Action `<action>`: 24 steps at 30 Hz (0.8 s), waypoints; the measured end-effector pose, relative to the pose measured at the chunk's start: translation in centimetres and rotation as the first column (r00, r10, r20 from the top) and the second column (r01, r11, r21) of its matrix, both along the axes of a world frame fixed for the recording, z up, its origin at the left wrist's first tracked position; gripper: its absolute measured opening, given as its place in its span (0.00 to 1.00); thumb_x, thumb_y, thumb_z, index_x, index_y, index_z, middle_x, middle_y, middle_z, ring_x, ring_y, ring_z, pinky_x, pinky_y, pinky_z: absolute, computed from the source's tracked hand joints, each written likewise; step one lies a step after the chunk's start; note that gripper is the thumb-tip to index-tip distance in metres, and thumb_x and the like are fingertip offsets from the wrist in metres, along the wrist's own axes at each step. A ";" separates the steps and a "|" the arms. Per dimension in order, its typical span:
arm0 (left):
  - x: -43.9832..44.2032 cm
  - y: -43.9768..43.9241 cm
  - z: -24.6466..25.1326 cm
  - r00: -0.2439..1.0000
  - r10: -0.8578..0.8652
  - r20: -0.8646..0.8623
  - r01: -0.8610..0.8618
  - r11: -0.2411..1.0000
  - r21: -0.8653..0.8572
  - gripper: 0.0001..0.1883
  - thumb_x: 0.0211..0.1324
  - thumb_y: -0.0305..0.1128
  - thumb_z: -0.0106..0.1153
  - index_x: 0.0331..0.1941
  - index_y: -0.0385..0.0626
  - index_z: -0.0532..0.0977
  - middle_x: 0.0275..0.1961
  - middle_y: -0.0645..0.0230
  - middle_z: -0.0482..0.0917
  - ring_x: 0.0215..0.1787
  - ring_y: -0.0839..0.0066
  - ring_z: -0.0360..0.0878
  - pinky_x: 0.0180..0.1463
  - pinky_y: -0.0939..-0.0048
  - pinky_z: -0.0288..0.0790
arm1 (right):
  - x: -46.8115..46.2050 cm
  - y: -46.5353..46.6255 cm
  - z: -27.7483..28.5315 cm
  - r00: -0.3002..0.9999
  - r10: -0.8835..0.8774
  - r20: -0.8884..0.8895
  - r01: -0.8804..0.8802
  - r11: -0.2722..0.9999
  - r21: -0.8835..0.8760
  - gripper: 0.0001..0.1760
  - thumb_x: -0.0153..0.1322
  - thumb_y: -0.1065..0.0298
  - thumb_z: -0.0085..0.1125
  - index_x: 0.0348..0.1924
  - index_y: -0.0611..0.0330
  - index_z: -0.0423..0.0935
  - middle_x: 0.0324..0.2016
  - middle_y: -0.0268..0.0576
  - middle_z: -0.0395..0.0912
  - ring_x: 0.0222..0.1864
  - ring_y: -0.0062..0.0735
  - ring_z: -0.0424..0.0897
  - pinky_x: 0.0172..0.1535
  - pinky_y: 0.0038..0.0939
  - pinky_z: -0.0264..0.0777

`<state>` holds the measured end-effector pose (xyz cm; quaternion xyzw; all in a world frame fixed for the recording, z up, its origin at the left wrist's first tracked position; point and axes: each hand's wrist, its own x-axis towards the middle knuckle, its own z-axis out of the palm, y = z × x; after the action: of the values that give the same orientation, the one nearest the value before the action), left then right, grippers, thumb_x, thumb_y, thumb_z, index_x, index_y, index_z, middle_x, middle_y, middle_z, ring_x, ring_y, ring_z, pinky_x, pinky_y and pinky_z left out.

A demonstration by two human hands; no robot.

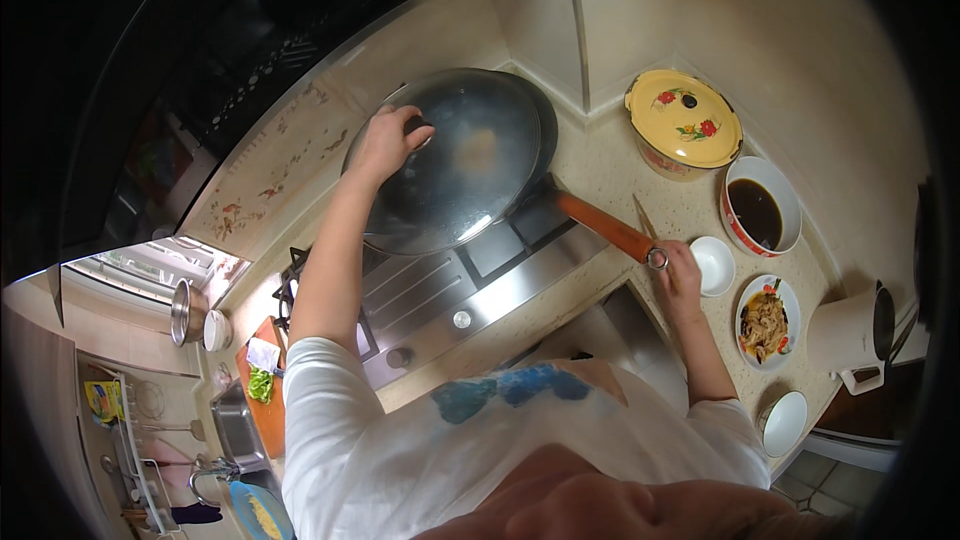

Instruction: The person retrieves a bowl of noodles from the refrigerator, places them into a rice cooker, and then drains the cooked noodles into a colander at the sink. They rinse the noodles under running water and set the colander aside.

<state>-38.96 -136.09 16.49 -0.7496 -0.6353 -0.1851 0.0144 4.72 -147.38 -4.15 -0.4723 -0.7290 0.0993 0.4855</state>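
Note:
My left hand grips the dark knob of a large glass lid. The lid covers a dark wok on the stove; through its fogged glass a pale yellowish patch shows, too blurred to name. The wok's orange-brown handle reaches towards my right hand, which is closed on a pair of wooden chopsticks right beside the handle's ringed end. Whether this hand also touches the handle is unclear. A small white bowl stands just right of its fingers.
Along the right counter are a yellow lidded enamel pot, a bowl of dark liquid, a plate of cooked food, a white pitcher and another bowl. Leftward, a cutting board with chopped greens adjoins the sink.

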 end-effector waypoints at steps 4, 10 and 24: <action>0.7 2.5 -2.0 0.997 -0.074 0.022 0.072 0.996 0.056 0.19 0.53 0.42 0.64 0.43 0.41 0.77 0.39 0.51 0.78 0.42 0.54 0.77 0.47 0.61 0.71 | 0.8 0.8 -7.0 0.969 0.036 -0.243 -0.113 0.943 -0.311 0.15 0.62 0.82 0.59 0.42 0.63 0.76 0.43 0.52 0.73 0.41 0.48 0.77 0.43 0.35 0.74; 1.2 3.6 -3.1 0.999 -0.039 0.026 0.038 0.999 0.013 0.20 0.52 0.43 0.64 0.45 0.41 0.77 0.41 0.51 0.76 0.44 0.54 0.77 0.49 0.62 0.70 | -0.7 0.8 -3.5 0.952 0.017 -0.306 -0.197 0.797 -0.571 0.13 0.64 0.83 0.56 0.42 0.68 0.75 0.46 0.52 0.72 0.45 0.47 0.75 0.49 0.33 0.70; 2.2 5.4 -3.6 0.999 -0.035 0.008 0.035 0.999 -0.010 0.20 0.53 0.41 0.63 0.46 0.41 0.77 0.43 0.49 0.76 0.46 0.51 0.75 0.50 0.59 0.70 | -1.1 1.3 -2.7 0.995 0.089 0.047 -0.074 0.964 -0.254 0.23 0.58 0.86 0.58 0.47 0.63 0.76 0.51 0.55 0.68 0.49 0.54 0.74 0.51 0.39 0.71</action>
<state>-36.72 -130.65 12.84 -0.7599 -0.6232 -0.1848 0.0048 3.59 -146.03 -6.90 -0.5024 -0.7429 0.1975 0.3958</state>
